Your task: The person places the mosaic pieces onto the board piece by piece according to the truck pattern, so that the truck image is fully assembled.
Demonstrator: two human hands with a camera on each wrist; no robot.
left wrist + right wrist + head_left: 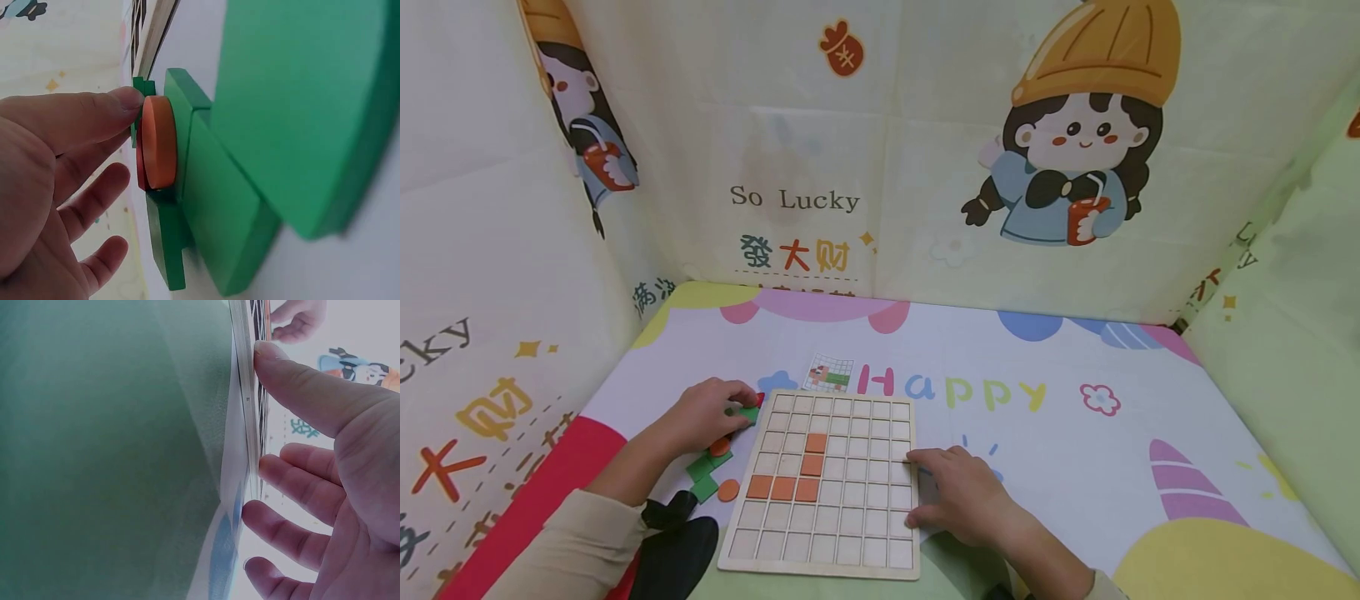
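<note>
My left hand (pixel 711 414) is at the left side of the wooden grid board (pixel 852 550), thumb and fingers pinching a thin green tile (pixel 748 414). In the left wrist view the thumb lies against that tile's edge, and a round orange piece (pixel 160 142) stands right beside it. A red piece (pixel 761 399) shows past the fingers. My right hand (pixel 966 492) touches the board's right edge with thumb and fingertips, the fingers loosely bent. Several orange square tiles (pixel 782 489) sit in the grid, three in a row and two above the row's right end.
Left of the board lie green squares (pixel 703 488) and a round orange piece (pixel 728 490). A small printed picture card (pixel 829 373) lies behind the board. The patterned tabletop (pixel 1045 450) is enclosed by printed cloth walls (pixel 917 167).
</note>
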